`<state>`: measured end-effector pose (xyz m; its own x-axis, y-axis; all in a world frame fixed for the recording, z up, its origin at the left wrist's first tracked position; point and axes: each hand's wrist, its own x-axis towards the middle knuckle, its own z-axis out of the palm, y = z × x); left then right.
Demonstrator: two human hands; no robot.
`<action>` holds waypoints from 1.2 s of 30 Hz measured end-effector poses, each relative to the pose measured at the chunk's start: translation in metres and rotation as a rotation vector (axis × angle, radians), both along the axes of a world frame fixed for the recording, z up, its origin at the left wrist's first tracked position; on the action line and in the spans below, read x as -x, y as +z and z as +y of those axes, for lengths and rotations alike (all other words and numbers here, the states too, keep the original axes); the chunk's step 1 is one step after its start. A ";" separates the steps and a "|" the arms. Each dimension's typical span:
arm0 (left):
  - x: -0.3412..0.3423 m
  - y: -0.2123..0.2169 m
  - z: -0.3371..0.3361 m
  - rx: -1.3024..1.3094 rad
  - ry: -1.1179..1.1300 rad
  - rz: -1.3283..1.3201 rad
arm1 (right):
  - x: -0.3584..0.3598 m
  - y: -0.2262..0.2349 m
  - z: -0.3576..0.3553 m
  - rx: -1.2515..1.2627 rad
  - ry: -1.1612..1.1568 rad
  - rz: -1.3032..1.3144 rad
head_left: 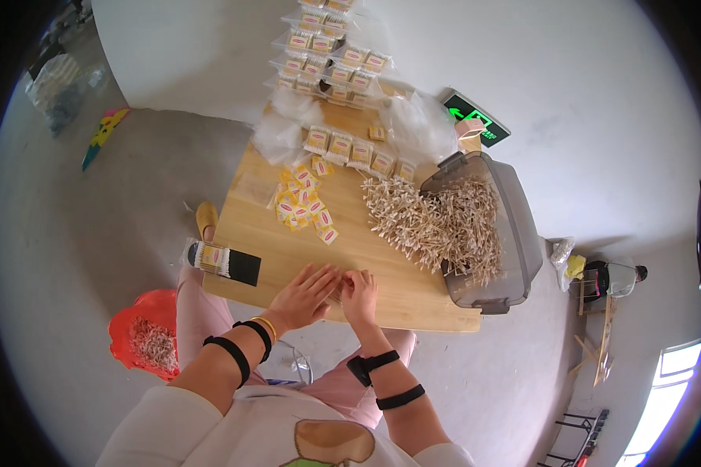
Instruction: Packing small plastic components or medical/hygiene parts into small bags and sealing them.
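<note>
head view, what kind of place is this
Probably a small hand-packing workspace in a bare concrete room. A wooden table holds a heap of small wooden sticks spilling from a grey plastic bin, and rows of filled clear packets lie at the far end.

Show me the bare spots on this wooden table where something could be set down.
The largest bare patch of the wooden table is its left side, between the yellow packets and the brush. Another lies at the near right corner, right of the right hand and below the stick pile. The far end is crowded with boxes and plastic bags; the grey bin blocks the right edge.
</note>
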<state>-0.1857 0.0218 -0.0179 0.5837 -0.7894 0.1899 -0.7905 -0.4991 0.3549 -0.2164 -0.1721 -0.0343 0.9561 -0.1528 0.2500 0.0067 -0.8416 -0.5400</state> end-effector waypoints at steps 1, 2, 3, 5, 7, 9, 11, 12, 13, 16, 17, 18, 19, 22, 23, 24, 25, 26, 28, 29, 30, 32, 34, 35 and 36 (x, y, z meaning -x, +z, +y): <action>0.000 -0.001 -0.001 0.001 0.000 -0.005 | -0.002 0.000 -0.001 -0.060 -0.022 -0.019; 0.000 -0.001 -0.001 0.002 0.002 -0.010 | -0.006 -0.001 -0.004 -0.122 -0.041 -0.038; 0.000 -0.002 0.002 -0.003 0.009 -0.016 | -0.013 0.000 -0.005 -0.188 -0.055 -0.058; 0.000 -0.001 0.002 -0.037 0.015 -0.018 | -0.038 0.013 -0.022 -0.100 -0.180 -0.040; -0.001 0.003 0.001 -0.051 0.011 -0.020 | -0.066 0.028 -0.043 0.189 -0.178 -0.157; -0.003 0.005 -0.002 -0.044 -0.003 -0.018 | -0.089 0.044 -0.060 0.325 -0.114 -0.143; -0.002 0.002 -0.002 -0.041 -0.003 -0.023 | -0.107 0.051 -0.071 0.432 -0.059 -0.066; -0.002 0.001 -0.002 -0.041 0.001 -0.024 | -0.117 0.051 -0.075 0.474 -0.039 0.003; -0.001 0.000 -0.001 -0.040 0.002 -0.022 | -0.122 0.050 -0.077 0.517 -0.019 0.073; -0.001 -0.001 -0.001 -0.036 0.008 -0.017 | -0.125 0.049 -0.072 0.471 0.020 0.016; -0.001 -0.002 -0.001 -0.033 0.009 -0.016 | -0.125 0.049 -0.068 0.387 0.018 -0.007; 0.000 -0.001 0.000 -0.030 0.008 -0.014 | -0.121 0.051 -0.062 0.303 0.013 -0.027; 0.001 -0.001 0.000 -0.033 0.013 -0.010 | -0.117 0.052 -0.055 0.220 0.007 -0.047; 0.000 0.003 0.000 -0.039 0.018 -0.008 | -0.106 0.050 -0.045 0.084 -0.006 -0.138; 0.000 0.004 0.000 -0.041 0.017 -0.009 | -0.102 0.049 -0.045 0.043 -0.019 -0.140; -0.001 0.005 0.000 -0.040 0.017 -0.012 | -0.099 0.046 -0.045 0.003 -0.033 -0.143; -0.001 0.005 -0.001 -0.039 0.015 -0.012 | -0.095 0.043 -0.047 -0.036 -0.047 -0.147; -0.001 0.006 -0.002 -0.038 0.012 -0.011 | -0.089 0.041 -0.049 -0.081 -0.073 -0.138; -0.001 0.005 -0.001 -0.050 0.015 -0.011 | -0.081 0.040 -0.048 -0.180 -0.115 -0.118; -0.001 0.004 0.000 -0.060 0.015 -0.012 | -0.078 0.040 -0.049 -0.306 -0.190 -0.080; -0.001 0.003 0.000 -0.066 0.012 -0.014 | -0.074 0.043 -0.051 -0.429 -0.267 -0.044; -0.001 0.000 -0.001 -0.036 0.017 -0.001 | -0.072 0.048 -0.054 -0.749 -0.352 -0.113; 0.000 -0.001 -0.002 -0.020 0.014 -0.003 | -0.073 0.046 -0.063 -1.139 -0.364 -0.338; 0.000 -0.001 -0.002 -0.020 0.012 -0.009 | -0.070 0.047 -0.070 -1.085 -0.358 -0.303; 0.000 -0.001 -0.002 -0.024 0.012 -0.014 | -0.065 0.046 -0.075 -1.036 -0.351 -0.266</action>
<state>-0.1852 0.0201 -0.0184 0.5908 -0.7866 0.1795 -0.7891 -0.5171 0.3314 -0.1516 -0.2471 0.0118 0.7548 -0.6549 0.0359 0.0767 0.0337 -0.9965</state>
